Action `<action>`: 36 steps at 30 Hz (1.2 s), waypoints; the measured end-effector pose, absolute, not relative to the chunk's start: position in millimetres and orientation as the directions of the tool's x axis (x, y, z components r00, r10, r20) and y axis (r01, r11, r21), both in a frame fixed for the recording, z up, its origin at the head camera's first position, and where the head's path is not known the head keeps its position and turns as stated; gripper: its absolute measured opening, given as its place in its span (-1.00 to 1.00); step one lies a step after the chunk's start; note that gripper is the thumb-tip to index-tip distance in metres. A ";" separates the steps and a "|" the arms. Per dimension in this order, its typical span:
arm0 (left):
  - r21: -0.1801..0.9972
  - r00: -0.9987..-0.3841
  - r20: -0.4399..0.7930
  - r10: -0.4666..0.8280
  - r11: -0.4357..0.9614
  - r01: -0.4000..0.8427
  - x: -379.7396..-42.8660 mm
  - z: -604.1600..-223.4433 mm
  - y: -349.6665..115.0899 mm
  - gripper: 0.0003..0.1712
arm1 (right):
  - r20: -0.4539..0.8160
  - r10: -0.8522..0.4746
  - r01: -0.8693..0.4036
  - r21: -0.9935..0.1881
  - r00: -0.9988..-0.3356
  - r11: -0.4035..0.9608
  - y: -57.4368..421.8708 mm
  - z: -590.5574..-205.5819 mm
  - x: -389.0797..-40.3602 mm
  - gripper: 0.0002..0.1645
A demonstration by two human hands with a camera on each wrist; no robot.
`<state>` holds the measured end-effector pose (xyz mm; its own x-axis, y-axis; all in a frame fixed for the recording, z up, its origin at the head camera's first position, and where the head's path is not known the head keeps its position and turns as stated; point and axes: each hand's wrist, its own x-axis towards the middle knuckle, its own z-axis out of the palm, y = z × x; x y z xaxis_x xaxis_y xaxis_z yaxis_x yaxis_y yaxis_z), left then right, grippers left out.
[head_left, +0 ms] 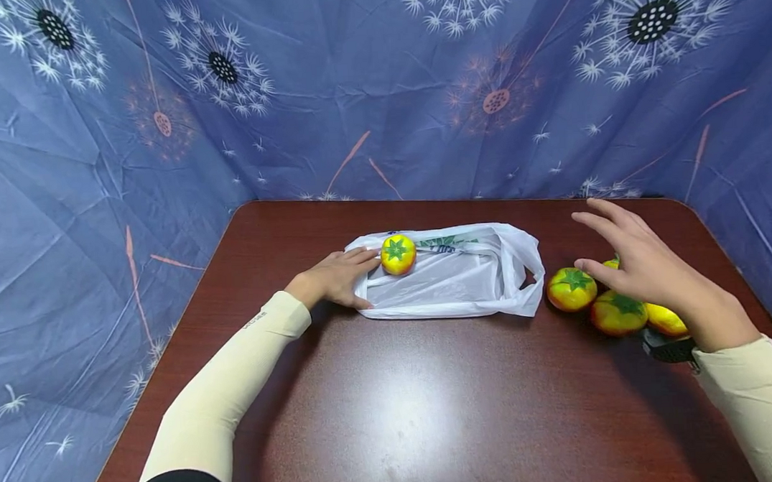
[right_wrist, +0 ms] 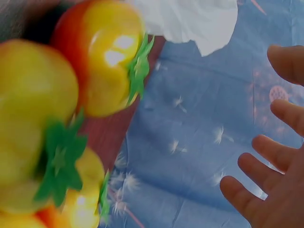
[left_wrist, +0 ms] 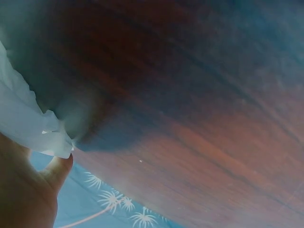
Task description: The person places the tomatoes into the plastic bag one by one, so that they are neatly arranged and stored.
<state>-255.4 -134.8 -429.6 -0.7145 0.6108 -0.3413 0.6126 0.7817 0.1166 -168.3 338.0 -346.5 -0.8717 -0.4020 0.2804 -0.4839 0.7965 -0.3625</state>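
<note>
A white plastic bag point(head_left: 440, 285) lies flat on the table, its handle end to the right. One yellow-red persimmon point(head_left: 398, 255) with a green leafy top sits on the bag's upper left part. My left hand point(head_left: 342, 277) rests on the bag's left end, fingers spread, fingertips right at that persimmon. In the left wrist view the thumb point(left_wrist: 59, 170) is against the bag's corner. My right hand point(head_left: 652, 262) hovers with spread fingers over several more persimmons point(head_left: 571, 289) grouped right of the bag. Nothing is between its fingers in the right wrist view.
The brown wooden table point(head_left: 392, 384) has rounded far corners. A blue curtain point(head_left: 353, 91) with dandelion prints hangs behind it and along both sides. A dark device point(head_left: 667, 347) shows beneath my right wrist.
</note>
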 end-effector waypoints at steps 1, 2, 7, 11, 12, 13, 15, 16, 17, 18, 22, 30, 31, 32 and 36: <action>0.118 -0.716 -0.336 0.612 0.781 0.613 -255.3 -429.0 -135.5 0.13 | 0.279 -0.398 -0.480 -0.368 -0.874 0.797 340.7 -346.8 -168.4 -0.14; 0.120 -0.715 -0.334 0.614 0.780 0.614 -255.3 -428.5 -136.0 0.13 | 0.277 -0.396 -0.477 -0.371 -0.876 0.797 343.7 -347.1 -168.4 -0.15; 0.122 -0.710 -0.340 0.617 0.777 0.617 -256.2 -428.6 -135.9 0.13 | 0.226 -0.390 -0.448 -0.351 -0.893 0.822 363.6 -349.1 -164.3 -0.18; 0.113 -0.714 -0.336 0.614 0.779 0.617 -256.7 -429.4 -136.0 0.13 | 0.180 -0.382 -0.421 -0.329 -0.907 0.845 377.6 -353.0 -160.9 -0.22; 0.113 -0.714 -0.337 0.613 0.780 0.616 -257.1 -429.6 -136.3 0.13 | 0.182 -0.383 -0.423 -0.325 -0.906 0.846 380.6 -354.6 -160.6 -0.23; 0.114 -0.715 -0.335 0.614 0.780 0.616 -257.5 -429.7 -136.6 0.13 | 0.186 -0.385 -0.426 -0.318 -0.904 0.847 383.5 -356.2 -160.6 -0.24; 0.122 -0.712 -0.332 0.619 0.777 0.618 -257.8 -429.9 -136.8 0.13 | 0.195 -0.385 -0.429 -0.311 -0.902 0.848 389.9 -359.5 -160.1 -0.26; 0.126 -0.711 -0.332 0.620 0.776 0.618 -258.0 -430.0 -136.7 0.13 | 0.199 -0.386 -0.431 -0.308 -0.901 0.848 393.1 -360.9 -160.1 -0.27; 0.128 -0.710 -0.332 0.620 0.776 0.618 -258.1 -430.0 -136.7 0.14 | 0.202 -0.386 -0.432 -0.301 -0.900 0.850 396.3 -362.6 -160.4 -0.27; 0.131 -0.710 -0.332 0.621 0.776 0.617 -257.9 -430.1 -136.9 0.14 | 0.201 -0.384 -0.430 -0.300 -0.901 0.852 399.4 -364.0 -160.9 -0.27; 0.138 -0.712 -0.333 0.618 0.779 0.612 -257.2 -431.2 -137.9 0.14 | 0.162 -0.359 -0.392 -0.292 -0.919 0.872 410.2 -370.0 -163.8 -0.27; 0.123 -0.710 -0.328 0.623 0.774 0.621 -258.4 -434.1 -138.2 0.14 | 0.067 -0.328 -0.332 -0.313 -0.942 0.890 427.6 -382.1 -170.2 -0.29; 0.124 -0.711 -0.327 0.623 0.774 0.621 -258.4 -434.2 -138.2 0.14 | 0.049 -0.327 -0.325 -0.321 -0.944 0.890 429.5 -383.4 -171.0 -0.29; 0.124 -0.711 -0.328 0.622 0.775 0.620 -258.6 -434.1 -138.1 0.14 | 0.031 -0.327 -0.318 -0.331 -0.945 0.888 430.9 -384.7 -172.0 -0.29; 0.119 -0.712 -0.333 0.619 0.776 0.619 -258.7 -433.7 -137.8 0.14 | -0.045 -0.303 -0.269 -0.354 -0.952 0.896 432.9 -389.4 -174.9 -0.23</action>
